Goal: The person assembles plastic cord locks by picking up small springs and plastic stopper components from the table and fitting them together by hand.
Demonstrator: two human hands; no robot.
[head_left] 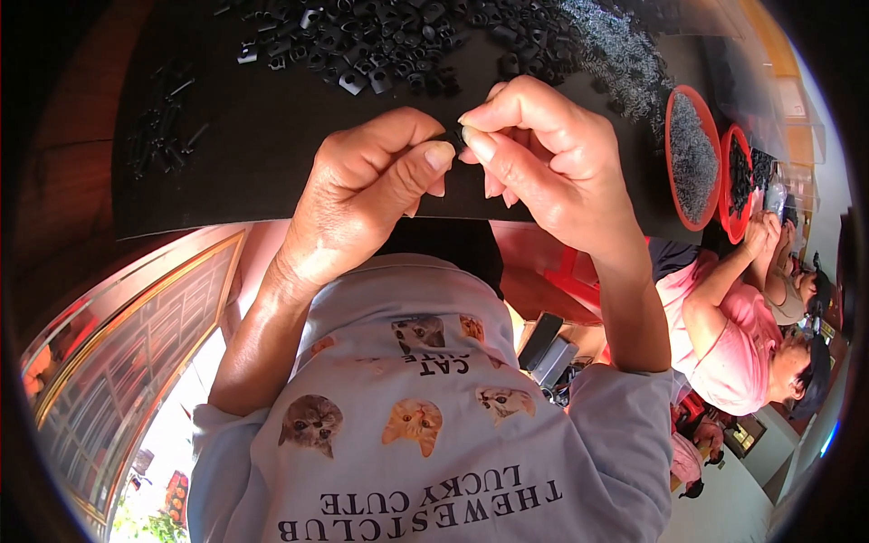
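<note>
Over the front part of the black tabletop (272,136), my two hands meet at the fingertips. My left hand (371,172) is closed in a pinch, thumb against the bent forefinger. Opposite it, my right hand (552,154) pinches as well, its other fingers curled. A small black part (458,138) shows between the fingertips; most of it is hidden, and its exact kind cannot be made out. Beyond my hands lies a heap of small black plastic clips (380,45). To its right spreads a pile of tiny silvery metal pieces (620,54).
An orange-rimmed bowl (672,172) of silvery pieces stands at the right edge, beside a red basket (727,222) of black parts. Several thin black sticks (163,127) lie at the left. A person in a pink shirt (724,335) works at the right.
</note>
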